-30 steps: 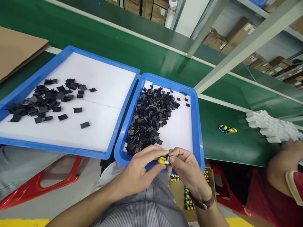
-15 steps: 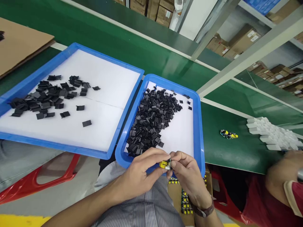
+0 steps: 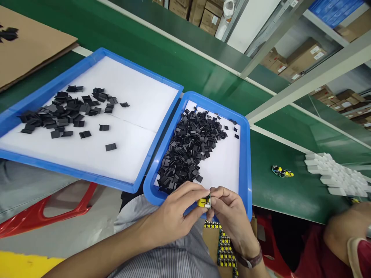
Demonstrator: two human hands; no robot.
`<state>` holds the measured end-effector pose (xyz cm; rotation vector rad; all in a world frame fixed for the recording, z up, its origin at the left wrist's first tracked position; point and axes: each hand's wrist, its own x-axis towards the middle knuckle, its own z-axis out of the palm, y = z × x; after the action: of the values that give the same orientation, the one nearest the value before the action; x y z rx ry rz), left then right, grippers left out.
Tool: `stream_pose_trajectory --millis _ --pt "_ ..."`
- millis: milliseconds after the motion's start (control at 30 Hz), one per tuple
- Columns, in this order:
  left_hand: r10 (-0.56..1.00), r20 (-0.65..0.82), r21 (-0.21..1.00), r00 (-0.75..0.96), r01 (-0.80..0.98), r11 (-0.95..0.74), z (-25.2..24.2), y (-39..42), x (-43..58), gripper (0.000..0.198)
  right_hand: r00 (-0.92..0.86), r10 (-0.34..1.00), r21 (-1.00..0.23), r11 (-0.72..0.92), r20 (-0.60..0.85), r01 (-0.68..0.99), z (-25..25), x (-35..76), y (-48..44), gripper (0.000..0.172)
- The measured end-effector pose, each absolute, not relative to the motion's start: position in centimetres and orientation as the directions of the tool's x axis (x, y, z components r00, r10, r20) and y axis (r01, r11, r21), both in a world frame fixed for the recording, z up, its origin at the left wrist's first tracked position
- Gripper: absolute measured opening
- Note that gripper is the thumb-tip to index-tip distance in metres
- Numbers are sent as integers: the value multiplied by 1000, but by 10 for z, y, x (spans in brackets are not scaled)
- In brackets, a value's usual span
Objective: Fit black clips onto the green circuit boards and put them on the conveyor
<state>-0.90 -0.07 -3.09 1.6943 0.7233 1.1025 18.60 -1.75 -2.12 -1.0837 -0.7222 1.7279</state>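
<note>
A small circuit board [image 3: 204, 203] with a yellow component is pinched between my two hands over the front edge of the right blue tray [image 3: 245, 170]. My left hand [image 3: 181, 212] grips its yellow side between thumb and fingers. On its other side, my right hand [image 3: 228, 210] closes thumb and fingertips on the board's edge; whether a further small part sits in them is hidden. Just beyond my hands, a heap of black folded pieces [image 3: 193, 144] covers the left part of the tray's white lining.
A larger blue tray [image 3: 168, 116] with scattered black pieces [image 3: 66, 110] stands at left, near cardboard [image 3: 34, 42]. At right lie small boards [image 3: 282, 172] and white plastic parts [image 3: 337, 173], near a co-worker's arm [image 3: 348, 227]. Boards with yellow components [image 3: 226, 251] sit below my right hand.
The view has shifted slightly, so the trays appear a little further right. Both hands keep their hold on the small board. The co-worker's hand has moved slightly.
</note>
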Motion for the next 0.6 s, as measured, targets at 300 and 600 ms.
stream_pose_trajectory --millis 300,600 --pt "846 303 946 438 -33 -322 -26 2 -11 43 -146 912 -842 -409 -382 -352 -19 188 -18 11" --pt "864 230 969 448 -19 -248 -28 -1 -12 39 -78 915 -838 -396 -396 -375 -18 181 -21 16"
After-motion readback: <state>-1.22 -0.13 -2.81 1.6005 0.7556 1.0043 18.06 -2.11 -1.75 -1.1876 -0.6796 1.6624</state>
